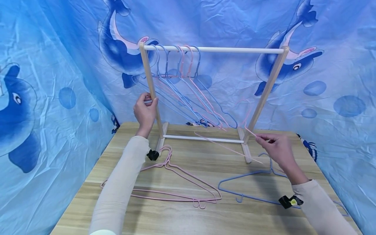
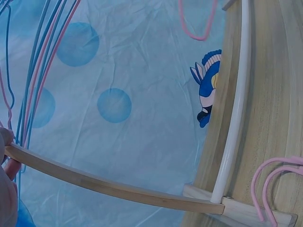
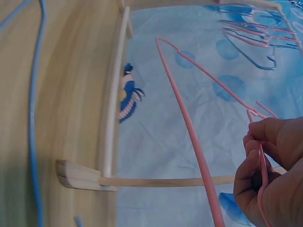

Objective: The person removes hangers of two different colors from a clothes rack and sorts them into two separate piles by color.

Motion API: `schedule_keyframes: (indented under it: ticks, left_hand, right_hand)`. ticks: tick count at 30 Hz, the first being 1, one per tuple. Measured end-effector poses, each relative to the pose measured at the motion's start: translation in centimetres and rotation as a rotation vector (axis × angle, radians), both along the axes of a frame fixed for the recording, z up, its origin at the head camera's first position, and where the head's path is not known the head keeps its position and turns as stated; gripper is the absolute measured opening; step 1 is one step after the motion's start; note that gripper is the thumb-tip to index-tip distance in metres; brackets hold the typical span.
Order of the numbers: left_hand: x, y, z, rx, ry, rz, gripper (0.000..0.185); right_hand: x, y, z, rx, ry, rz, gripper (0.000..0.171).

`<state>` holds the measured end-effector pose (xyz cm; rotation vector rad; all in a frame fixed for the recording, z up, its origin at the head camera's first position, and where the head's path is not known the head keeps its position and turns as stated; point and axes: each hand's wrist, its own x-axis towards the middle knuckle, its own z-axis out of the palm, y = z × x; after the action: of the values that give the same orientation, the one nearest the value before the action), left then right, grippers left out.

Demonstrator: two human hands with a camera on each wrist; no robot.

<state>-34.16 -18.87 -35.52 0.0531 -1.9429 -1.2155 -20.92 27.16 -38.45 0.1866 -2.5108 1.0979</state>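
While the left hand (image 1: 145, 111) is curling its fingers round the rack's left upright (image 1: 151, 88) in the middle left of the head view, it is steadying the small wooden rack (image 1: 214, 49) standing at the far edge of the tabletop (image 1: 188, 215). In the left wrist view only a sliver of that hand is showing at the lower left edge, against the same post. Just right of it, blue and pink wire hangers (image 1: 188, 94) are hanging bunched at the left end of the top rail. Below them, in the lower middle, two pink hangers (image 1: 176, 186) are lying flat on the tabletop, and a blue hanger (image 1: 249, 182) is lying further right.

At the middle right, the right hand (image 1: 277, 148) is pinching the neck of a pink hanger (image 1: 229, 148) between thumb and fingertips, just beside the rack's right foot, and the hanger's long arm is slanting down across the bottom rail. The right wrist view is showing the thin wire (image 3: 189, 137) passing through the closed fingers (image 3: 265, 156).

Judging from this, the held hanger is likely to snag on the right post or the bottom rail, since it is threading so close to both; a tug could tip the light rack if the left hand is slackening, and the slim wire could twist out of so small a pinch.
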Motion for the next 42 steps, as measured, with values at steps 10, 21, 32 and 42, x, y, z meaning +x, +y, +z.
schedule_keyframes:
  ticks: [10, 21, 32, 42]
  left_hand:
    - [-0.1, -0.2, -0.2, -0.002, 0.000, 0.016, 0.029]
    - [0.0, -0.1, -0.2, 0.000, 0.005, -0.004, 0.030]
    - [0.0, -0.1, -0.2, 0.012, 0.018, -0.006, 0.027]
    - [-0.2, -0.1, -0.1, -0.001, 0.011, -0.009, 0.030]
  right_hand:
    - [0.0, -2.1, -2.8, -0.039, -0.101, 0.085, 0.020]
    - [0.0, -6.6, -5.9, -0.313, -0.303, 0.233, 0.026]
    - [0.3, -13.0, -8.2, -0.437, -0.402, 0.357, 0.022]
    - [0.8, -17.9, -9.6, -0.471, -0.486, 0.394, 0.025]
